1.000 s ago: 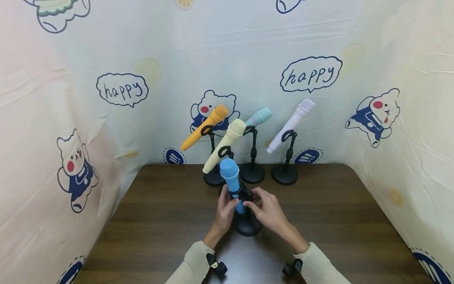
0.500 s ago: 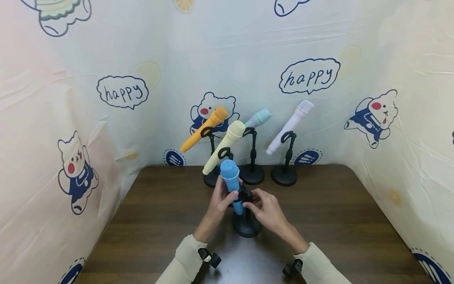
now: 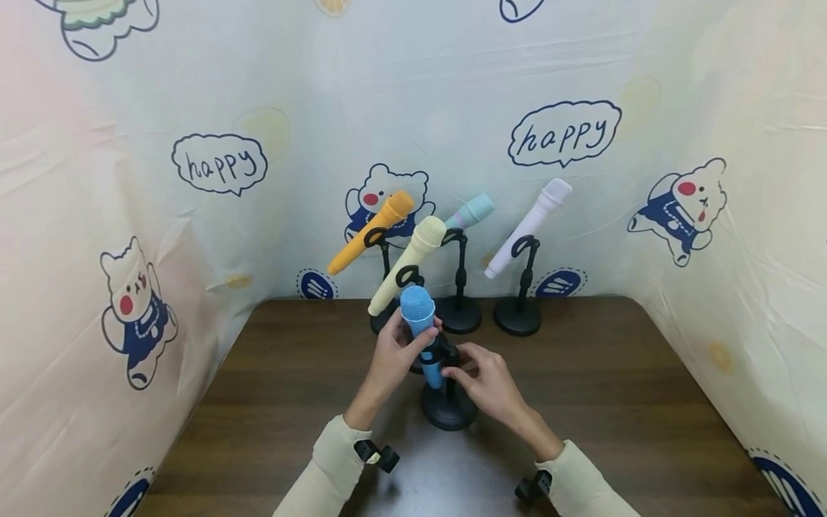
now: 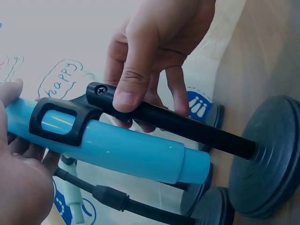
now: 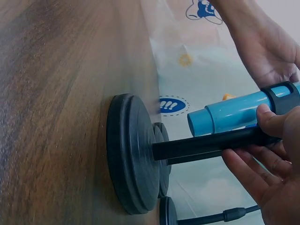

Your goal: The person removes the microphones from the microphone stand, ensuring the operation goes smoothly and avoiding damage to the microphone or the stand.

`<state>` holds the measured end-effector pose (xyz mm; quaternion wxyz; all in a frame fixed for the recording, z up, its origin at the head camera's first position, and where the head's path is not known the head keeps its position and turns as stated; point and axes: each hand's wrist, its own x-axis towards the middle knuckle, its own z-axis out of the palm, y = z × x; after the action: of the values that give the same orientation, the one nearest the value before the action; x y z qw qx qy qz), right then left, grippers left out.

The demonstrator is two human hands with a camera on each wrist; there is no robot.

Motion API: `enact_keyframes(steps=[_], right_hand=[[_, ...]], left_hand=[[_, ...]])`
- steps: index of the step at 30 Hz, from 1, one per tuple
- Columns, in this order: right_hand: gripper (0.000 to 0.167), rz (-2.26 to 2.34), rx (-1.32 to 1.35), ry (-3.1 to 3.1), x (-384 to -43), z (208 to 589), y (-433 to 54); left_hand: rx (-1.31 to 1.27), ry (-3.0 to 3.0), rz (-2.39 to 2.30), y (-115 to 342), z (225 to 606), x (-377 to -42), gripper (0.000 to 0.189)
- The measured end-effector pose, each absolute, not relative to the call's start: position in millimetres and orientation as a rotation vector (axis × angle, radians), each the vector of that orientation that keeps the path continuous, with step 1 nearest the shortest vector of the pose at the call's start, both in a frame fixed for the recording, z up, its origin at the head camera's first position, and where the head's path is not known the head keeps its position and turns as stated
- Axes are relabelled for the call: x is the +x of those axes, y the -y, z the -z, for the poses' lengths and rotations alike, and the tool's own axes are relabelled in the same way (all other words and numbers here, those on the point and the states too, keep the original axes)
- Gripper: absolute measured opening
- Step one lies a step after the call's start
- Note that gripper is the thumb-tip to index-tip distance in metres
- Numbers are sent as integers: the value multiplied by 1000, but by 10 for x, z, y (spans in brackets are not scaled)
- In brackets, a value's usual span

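Observation:
A blue microphone (image 3: pixel 418 305) sits tilted in the clip of a black microphone stand (image 3: pixel 450 409), its mesh head up and toward the back. My left hand (image 3: pixel 395 353) grips the microphone just below the head, above the clip. In the left wrist view the black clip (image 4: pixel 58 121) wraps around the blue body. My right hand (image 3: pixel 487 380) pinches the top of the stand's pole, thumb on the joint under the clip. The right wrist view shows that thumb and fingers around the pole (image 5: pixel 206 144), with the round base (image 5: pixel 133 154) resting on the table.
Behind stand several more black stands with tilted microphones: orange (image 3: pixel 371 233), cream (image 3: pixel 408 266), teal (image 3: pixel 474 210) and lilac (image 3: pixel 530 228). The cream one is closest to my hands. A printed cloth (image 3: pixel 413 86) rises along the back and sides of the wooden table (image 3: pixel 291 402).
My left hand has moved up the microphone from beside the clip to just under the head. My right hand keeps its place on the stand.

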<state>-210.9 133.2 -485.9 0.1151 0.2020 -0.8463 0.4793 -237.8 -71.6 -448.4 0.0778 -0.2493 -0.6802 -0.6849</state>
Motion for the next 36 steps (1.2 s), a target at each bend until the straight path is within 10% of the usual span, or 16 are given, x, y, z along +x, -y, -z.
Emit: enact_keyframes(steps=[36], right_hand=[[20,-1309,633,2575,-2170,4878,-1323]], left_hand=[[-747,1937,2100,726,4410,-2371,43]])
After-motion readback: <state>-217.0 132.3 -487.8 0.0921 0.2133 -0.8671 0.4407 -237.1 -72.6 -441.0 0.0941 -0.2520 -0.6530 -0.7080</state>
